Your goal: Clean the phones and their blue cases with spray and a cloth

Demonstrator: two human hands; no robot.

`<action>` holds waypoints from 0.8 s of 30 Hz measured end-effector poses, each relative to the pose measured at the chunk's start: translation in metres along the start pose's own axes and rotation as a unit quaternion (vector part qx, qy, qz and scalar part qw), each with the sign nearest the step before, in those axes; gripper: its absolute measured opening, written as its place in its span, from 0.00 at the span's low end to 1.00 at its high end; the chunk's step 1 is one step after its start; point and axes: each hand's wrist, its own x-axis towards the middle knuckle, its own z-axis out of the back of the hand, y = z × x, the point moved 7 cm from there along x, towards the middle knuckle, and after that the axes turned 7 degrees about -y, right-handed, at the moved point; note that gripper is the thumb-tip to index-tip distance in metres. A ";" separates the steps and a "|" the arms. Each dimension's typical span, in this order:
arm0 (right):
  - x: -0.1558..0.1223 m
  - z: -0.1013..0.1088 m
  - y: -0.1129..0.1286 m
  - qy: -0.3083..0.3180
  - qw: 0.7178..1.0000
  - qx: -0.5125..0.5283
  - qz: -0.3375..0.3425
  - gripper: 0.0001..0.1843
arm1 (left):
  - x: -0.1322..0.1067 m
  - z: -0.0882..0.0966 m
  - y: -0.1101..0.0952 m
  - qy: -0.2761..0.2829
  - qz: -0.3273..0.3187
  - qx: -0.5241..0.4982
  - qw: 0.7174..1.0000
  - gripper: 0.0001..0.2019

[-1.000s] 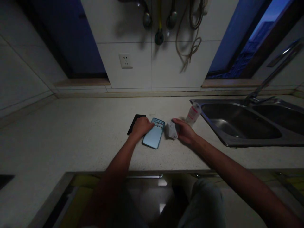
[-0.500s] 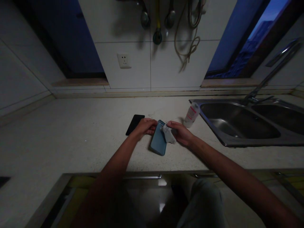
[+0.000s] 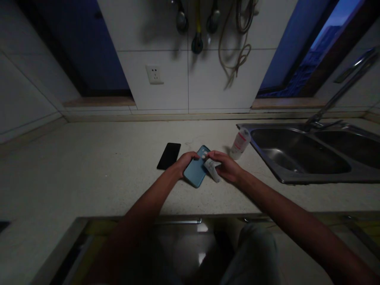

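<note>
A blue phone case (image 3: pixel 196 173) with camera cutouts at its upper end is tilted over the counter. My left hand (image 3: pixel 187 160) grips it along its left side, the thumb lying across the case. In my right hand (image 3: pixel 224 164) is a white printed cloth (image 3: pixel 211 170), pinched at the case's upper right edge and hanging down beside it. Left of the case a black phone (image 3: pixel 169 156) lies flat on the counter. The right fingertips are partly hidden behind the cloth and case.
A clear bottle (image 3: pixel 240 143) with a pink-marked label stands right of my right hand, close to the metal double sink (image 3: pixel 280 180) and its faucet (image 3: pixel 322 114). The pale counter (image 3: pixel 118 166) runs to a tiled wall with a socket (image 3: pixel 154 75) and hanging cords (image 3: pixel 237 65).
My left hand has moved from the case's upper edge to a grip on its left side, thumb on top. The case has turned and shifted slightly up and left; the cloth hangs narrower.
</note>
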 end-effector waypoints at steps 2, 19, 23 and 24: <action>-0.002 0.000 0.004 0.000 1.000 0.000 0.008 0.12 | 0.000 -0.002 0.005 0.011 0.045 -0.030 0.998 0.17; 0.011 0.021 0.018 -0.012 0.999 0.022 0.023 0.12 | -0.009 -0.024 0.002 0.079 0.071 -0.181 0.978 0.20; 0.020 0.023 0.022 -0.090 0.994 0.038 0.042 0.13 | -0.011 -0.026 -0.002 0.092 0.062 -0.194 0.975 0.23; 0.022 0.022 0.025 -0.112 0.991 0.038 0.065 0.13 | -0.012 -0.026 -0.004 0.096 0.056 -0.196 0.974 0.23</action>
